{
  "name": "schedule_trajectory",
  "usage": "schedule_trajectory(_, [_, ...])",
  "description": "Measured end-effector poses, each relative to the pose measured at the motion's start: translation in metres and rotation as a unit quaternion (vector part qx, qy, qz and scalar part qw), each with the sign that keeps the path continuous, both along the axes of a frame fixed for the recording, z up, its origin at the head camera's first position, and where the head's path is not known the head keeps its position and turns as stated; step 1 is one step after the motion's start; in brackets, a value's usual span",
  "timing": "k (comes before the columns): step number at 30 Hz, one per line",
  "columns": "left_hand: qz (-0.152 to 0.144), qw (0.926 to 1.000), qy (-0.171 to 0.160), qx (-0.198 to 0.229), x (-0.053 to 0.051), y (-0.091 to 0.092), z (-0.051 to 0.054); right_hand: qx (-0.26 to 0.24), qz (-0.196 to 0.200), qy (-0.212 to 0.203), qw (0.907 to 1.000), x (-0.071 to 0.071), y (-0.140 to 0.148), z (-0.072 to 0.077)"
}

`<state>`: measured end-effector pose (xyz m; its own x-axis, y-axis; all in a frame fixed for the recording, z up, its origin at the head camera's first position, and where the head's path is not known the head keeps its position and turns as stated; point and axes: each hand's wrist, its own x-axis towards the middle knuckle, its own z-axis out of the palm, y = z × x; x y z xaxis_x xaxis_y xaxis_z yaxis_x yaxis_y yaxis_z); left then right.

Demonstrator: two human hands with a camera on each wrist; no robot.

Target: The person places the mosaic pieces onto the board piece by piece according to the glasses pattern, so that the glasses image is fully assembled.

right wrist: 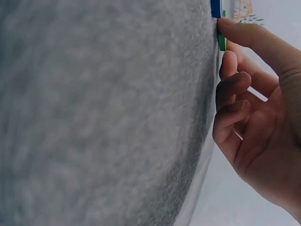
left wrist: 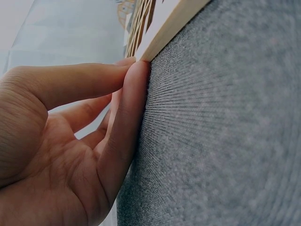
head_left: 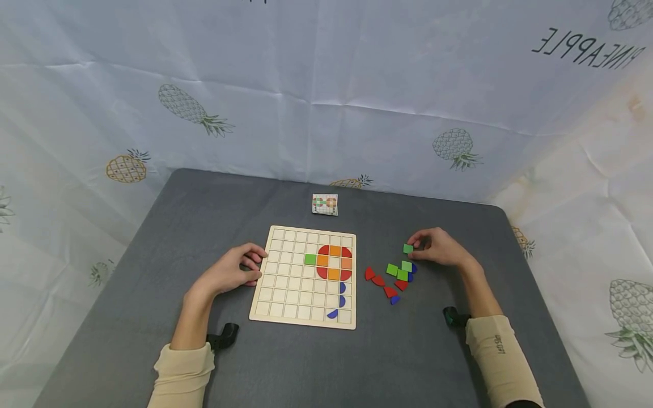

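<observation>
My left hand grips the left edge of a pale wooden grid board, thumb and fingertips touching the rim. In the left wrist view, the fingers meet at the board's edge, close to the table. Right of the board, my right hand pinches a green square tile between thumb and fingers. The right wrist view shows a green tile at those fingertips and a blue piece beside it. On the board are red quarter pieces, orange squares, one green square and blue half-rounds.
Loose green squares, red pieces and blue half-rounds lie between board and right hand. A small pattern card lies behind the board on the grey table. A pineapple-print curtain hangs behind the table.
</observation>
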<state>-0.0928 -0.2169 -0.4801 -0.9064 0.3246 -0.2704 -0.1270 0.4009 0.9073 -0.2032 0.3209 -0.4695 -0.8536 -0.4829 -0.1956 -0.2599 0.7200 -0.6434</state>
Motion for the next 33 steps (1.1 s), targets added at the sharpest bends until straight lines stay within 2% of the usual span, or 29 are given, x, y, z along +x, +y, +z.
schedule_trajectory(3, [-0.002,1.0,0.001,0.001,-0.001,0.0,-0.001,-0.003,0.001,0.004,1.0,0.0,-0.005,0.001])
schedule_trajectory(8, [-0.001,1.0,0.001,0.004,0.0,0.001,0.001,-0.035,0.006,0.003,0.9994,-0.001,-0.022,0.0])
schedule_trajectory(17, [-0.004,1.0,0.006,0.003,0.001,0.0,0.001,-0.076,0.018,-0.005,0.9969,-0.002,-0.083,0.008])
schedule_trajectory(24, [-0.001,1.0,0.003,-0.002,0.001,-0.001,0.0,-0.086,0.078,0.001,0.9933,0.002,-0.147,0.016])
schedule_trajectory(30, [-0.003,1.0,0.007,-0.003,0.001,0.0,0.0,-0.062,0.133,0.013,0.9891,0.006,-0.197,0.018])
schedule_trajectory(33, [-0.007,0.9999,0.011,-0.003,0.001,-0.001,-0.001,-0.047,0.148,0.017,0.9877,0.008,-0.218,0.017])
